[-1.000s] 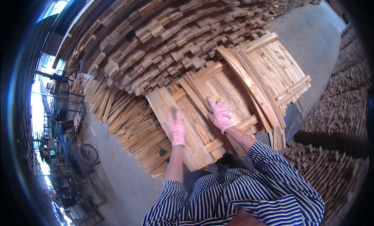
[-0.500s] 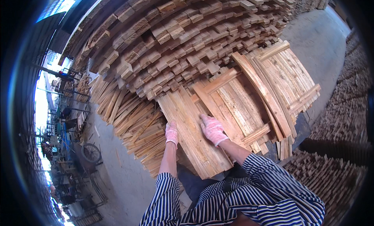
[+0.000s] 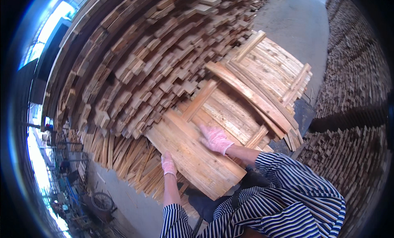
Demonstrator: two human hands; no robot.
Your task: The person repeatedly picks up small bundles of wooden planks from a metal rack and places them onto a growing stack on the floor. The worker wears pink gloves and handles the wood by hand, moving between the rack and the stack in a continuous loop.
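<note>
Side-by-side wooden boards (image 3: 195, 156) lie in front of me, slanting from the long stack toward my lap. My left hand (image 3: 168, 163), in a pink-and-white glove, grips their left edge, its fingertips partly hidden. At their right edge, my gloved right hand (image 3: 216, 140) rests palm down with fingers stretched out, slightly blurred. Just right of it is a wooden panel (image 3: 227, 110) with crosspieces. Long, slightly bowed planks (image 3: 250, 96) lie across that panel's right side.
A high stack of sawn timber (image 3: 135, 69) rises ahead. Loose thin strips (image 3: 123, 156) lie at its left foot. Another slatted panel (image 3: 271, 61) sits farther right. More timber stacks (image 3: 344, 156) line the right side. A wheeled cart (image 3: 101, 202) stands at lower left on the concrete floor.
My view has turned, so the stack and panels appear farther left. My right hand's fingers have shifted and look more stretched out. The left hand stays on the boards' left edge.
</note>
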